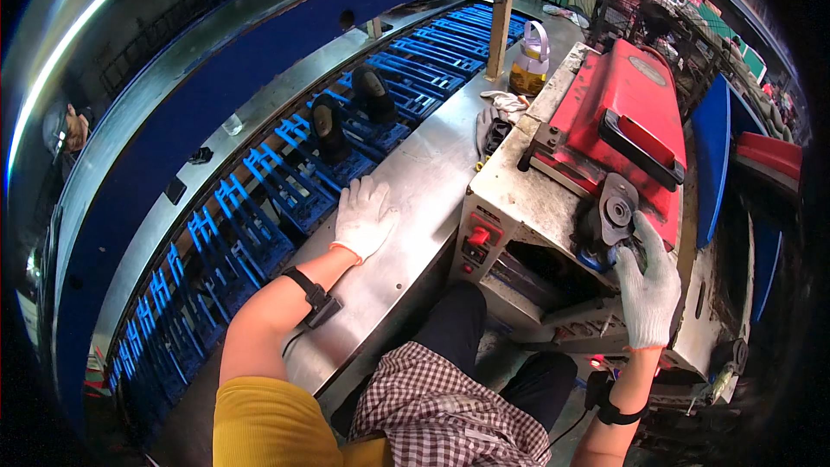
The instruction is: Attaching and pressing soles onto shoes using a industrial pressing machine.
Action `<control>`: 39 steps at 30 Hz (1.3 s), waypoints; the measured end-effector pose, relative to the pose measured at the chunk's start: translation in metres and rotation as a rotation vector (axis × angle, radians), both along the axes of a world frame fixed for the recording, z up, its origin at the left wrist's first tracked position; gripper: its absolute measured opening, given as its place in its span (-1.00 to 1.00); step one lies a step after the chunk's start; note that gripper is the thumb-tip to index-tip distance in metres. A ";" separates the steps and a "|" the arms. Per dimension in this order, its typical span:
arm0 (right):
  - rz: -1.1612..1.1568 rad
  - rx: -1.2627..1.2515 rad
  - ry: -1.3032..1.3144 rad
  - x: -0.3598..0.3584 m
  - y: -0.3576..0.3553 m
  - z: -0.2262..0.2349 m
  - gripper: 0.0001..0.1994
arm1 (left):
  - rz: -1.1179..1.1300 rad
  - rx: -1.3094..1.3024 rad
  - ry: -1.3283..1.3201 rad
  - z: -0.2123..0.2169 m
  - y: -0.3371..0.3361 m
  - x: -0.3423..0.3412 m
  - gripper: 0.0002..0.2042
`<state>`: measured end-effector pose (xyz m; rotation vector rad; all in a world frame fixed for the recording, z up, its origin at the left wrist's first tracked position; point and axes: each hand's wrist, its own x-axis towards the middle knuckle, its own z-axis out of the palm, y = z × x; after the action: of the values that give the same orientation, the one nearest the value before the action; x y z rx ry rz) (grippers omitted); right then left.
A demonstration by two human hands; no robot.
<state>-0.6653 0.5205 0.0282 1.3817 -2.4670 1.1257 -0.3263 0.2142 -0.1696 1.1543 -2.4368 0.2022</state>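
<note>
My left hand (363,218), in a white knit glove with an orange cuff, lies flat on the bare metal ledge (402,238) beside the conveyor, fingers spread, holding nothing. On the right, my right hand (648,290) wears a matching glove and reaches to the front of a red-topped machine (631,95). Its fingers bend around a dark piece with some blue on it, just below a grey plate with a round hub (618,207). One finger touches the plate's edge. What the fingers grip is mostly hidden.
Two dark, rounded shoe-like forms (373,93) stand on the blue slatted conveyor (251,207). A clear jug with a lilac handle (529,65) and cloth gloves (506,102) lie beyond the machine. Its front panel has a red switch (481,235). A person (73,128) is at far left.
</note>
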 end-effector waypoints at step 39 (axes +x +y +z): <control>0.115 0.030 -0.094 -0.023 -0.001 -0.005 -0.41 | 0.028 0.106 0.097 0.020 0.011 -0.004 -0.68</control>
<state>-0.6887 0.5194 0.0230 1.5314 -2.5064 1.2089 -0.3307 0.2253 -0.1497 1.2146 -2.3719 0.0243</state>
